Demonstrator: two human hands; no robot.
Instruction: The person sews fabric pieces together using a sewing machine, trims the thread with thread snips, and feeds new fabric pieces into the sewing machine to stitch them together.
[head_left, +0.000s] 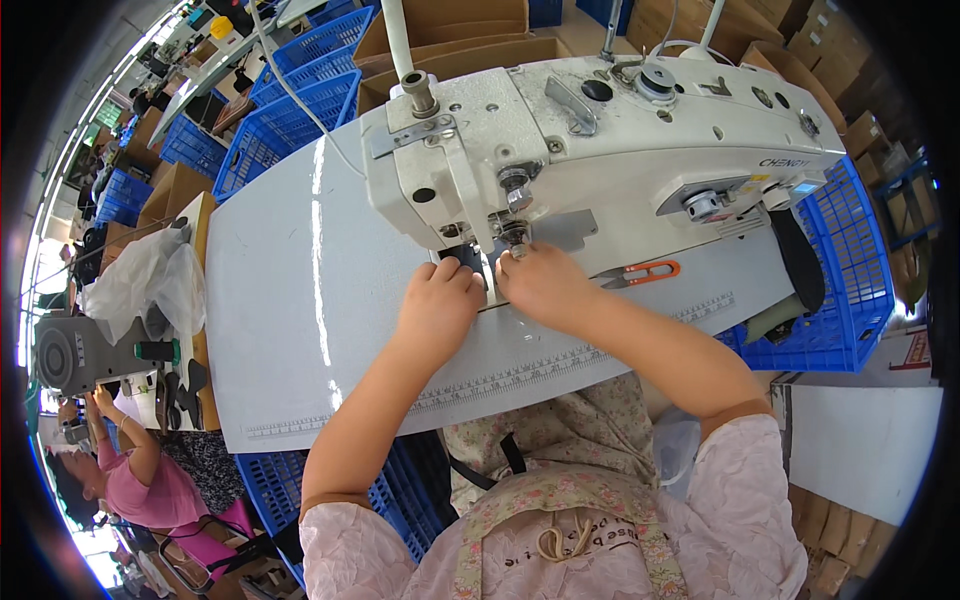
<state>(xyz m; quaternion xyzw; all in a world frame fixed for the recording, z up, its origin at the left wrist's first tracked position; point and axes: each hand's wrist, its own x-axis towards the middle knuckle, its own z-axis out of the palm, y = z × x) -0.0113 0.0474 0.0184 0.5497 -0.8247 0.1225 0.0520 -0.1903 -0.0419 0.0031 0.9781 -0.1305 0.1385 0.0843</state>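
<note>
A white industrial sewing machine [600,140] stands on a pale grey table [290,300]. My left hand [440,298] and my right hand [540,282] meet just under the needle area [510,235]. Both press on a small dark piece of material [466,256] lying at the presser foot. The left fingers curl over its near edge; the right fingers pinch close beside the needle. Most of the piece is hidden by my hands.
Orange-handled thread snips [645,272] lie right of my right hand. Blue plastic crates [300,100] stand behind the table, another crate [850,290] at the right. Cardboard boxes [460,50] sit at the back. Another person in pink [150,480] works at lower left.
</note>
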